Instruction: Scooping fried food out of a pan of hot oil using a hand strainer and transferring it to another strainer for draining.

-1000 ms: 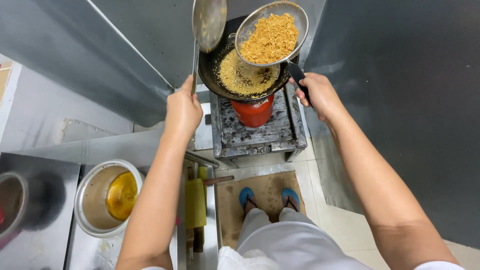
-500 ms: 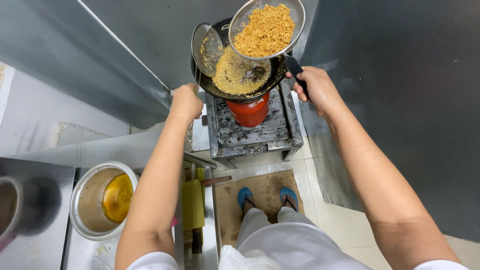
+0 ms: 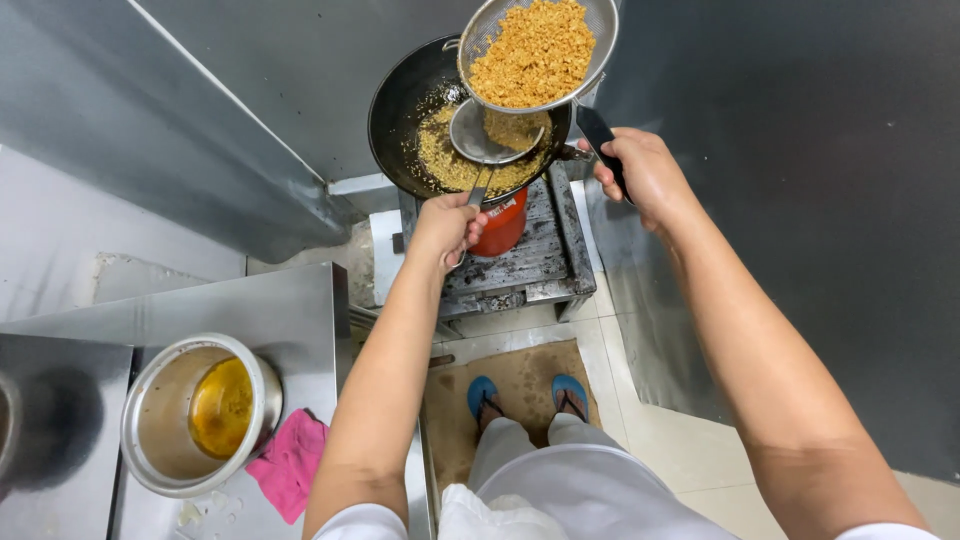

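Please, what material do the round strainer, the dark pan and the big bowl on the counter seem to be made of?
Strainer: fine metal mesh, probably steel, with a shiny rim. Pan: dark, matte metal, possibly seasoned iron or carbon steel. Bowl: likely stainless steel, with a grey, dully reflective wall.

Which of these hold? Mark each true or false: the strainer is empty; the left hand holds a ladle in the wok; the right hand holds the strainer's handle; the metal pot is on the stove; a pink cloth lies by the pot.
1. The strainer is empty. False: it is heaped with golden fried crumbs.
2. The left hand holds a ladle in the wok. True.
3. The right hand holds the strainer's handle. True: its grip is on the black handle.
4. The metal pot is on the stove. False: it stands on the steel counter to the left, with yellow oil inside.
5. A pink cloth lies by the pot. True.
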